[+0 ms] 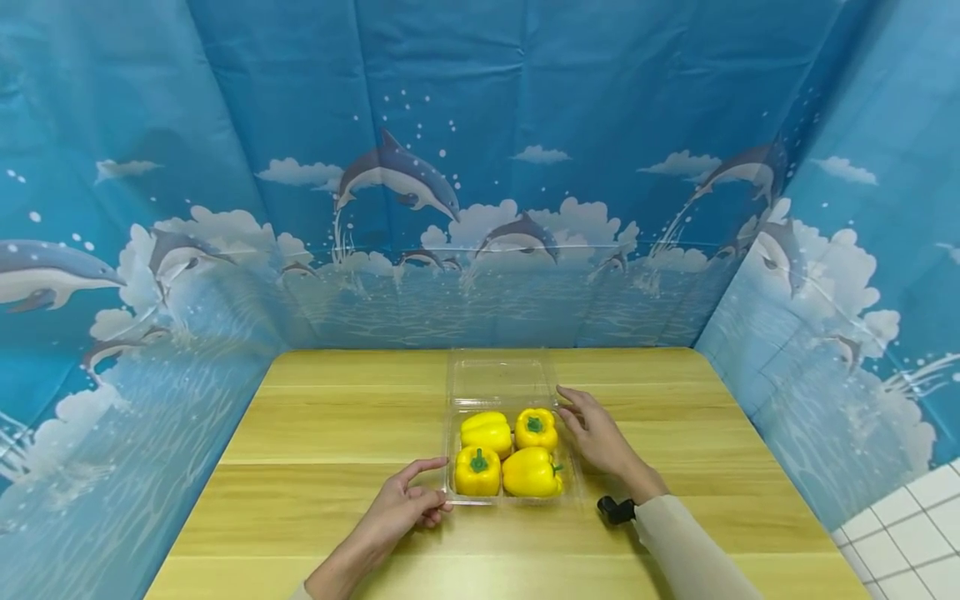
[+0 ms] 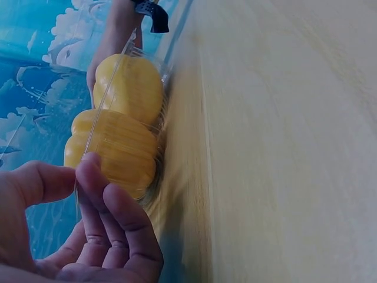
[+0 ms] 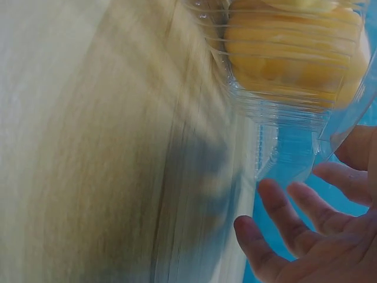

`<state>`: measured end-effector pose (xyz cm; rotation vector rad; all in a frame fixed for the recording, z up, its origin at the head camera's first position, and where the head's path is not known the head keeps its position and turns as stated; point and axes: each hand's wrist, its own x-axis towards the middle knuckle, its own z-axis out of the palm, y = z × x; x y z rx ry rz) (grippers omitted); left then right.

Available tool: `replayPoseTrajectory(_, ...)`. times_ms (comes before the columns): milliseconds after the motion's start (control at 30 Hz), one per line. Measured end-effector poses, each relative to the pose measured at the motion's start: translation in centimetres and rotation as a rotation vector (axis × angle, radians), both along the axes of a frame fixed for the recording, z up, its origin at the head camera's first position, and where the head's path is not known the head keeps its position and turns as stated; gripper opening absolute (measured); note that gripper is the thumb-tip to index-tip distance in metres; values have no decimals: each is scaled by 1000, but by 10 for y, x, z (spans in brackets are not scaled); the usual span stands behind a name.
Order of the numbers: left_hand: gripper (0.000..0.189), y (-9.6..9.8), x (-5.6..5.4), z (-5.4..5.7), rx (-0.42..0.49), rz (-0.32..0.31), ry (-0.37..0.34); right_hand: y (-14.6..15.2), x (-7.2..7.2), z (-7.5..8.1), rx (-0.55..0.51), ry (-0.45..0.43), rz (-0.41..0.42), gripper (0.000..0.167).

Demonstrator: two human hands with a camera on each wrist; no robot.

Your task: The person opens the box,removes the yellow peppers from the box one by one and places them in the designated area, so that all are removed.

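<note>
A clear plastic clamshell container (image 1: 476,502) stands on the table with its lid (image 1: 498,379) folded back, away from me. Several yellow bell peppers (image 1: 528,472) with green stems fill the base in two rows. At the near left corner my left hand (image 1: 401,504) pinches the container's rim between thumb and fingers; the left wrist view shows this grip close up. My right hand (image 1: 600,433) is beside the far right side, fingers spread and fairly straight. In the right wrist view its thumb and forefinger (image 3: 341,180) are right at the rim, near the lid's hinge.
The container is on a wooden table (image 1: 337,425) with light grain. Blue curtains (image 1: 450,100) printed with dolphins hang behind the table and at both sides. A black device (image 1: 617,510) is strapped at my right wrist. White tiles (image 1: 915,525) show at the lower right.
</note>
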<state>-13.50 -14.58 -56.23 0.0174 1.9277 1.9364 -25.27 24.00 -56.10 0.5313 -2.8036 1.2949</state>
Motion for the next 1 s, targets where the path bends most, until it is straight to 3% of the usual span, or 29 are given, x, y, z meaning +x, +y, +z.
replayPoseTrajectory(200,70,2,1,1,-51,5,34,1,0,1,16,31,-2,55)
replayPoseTrajectory(400,70,5,1,2,-152,11,122,1,2,2,53,72,-10,53)
replayPoseTrajectory(633,75,5,2,4,-209,8,188,0,6,5,81,108,-5,52)
replayPoseTrajectory(1000,87,7,1,5,-370,-5,345,-2,16,18,126,145,14,51)
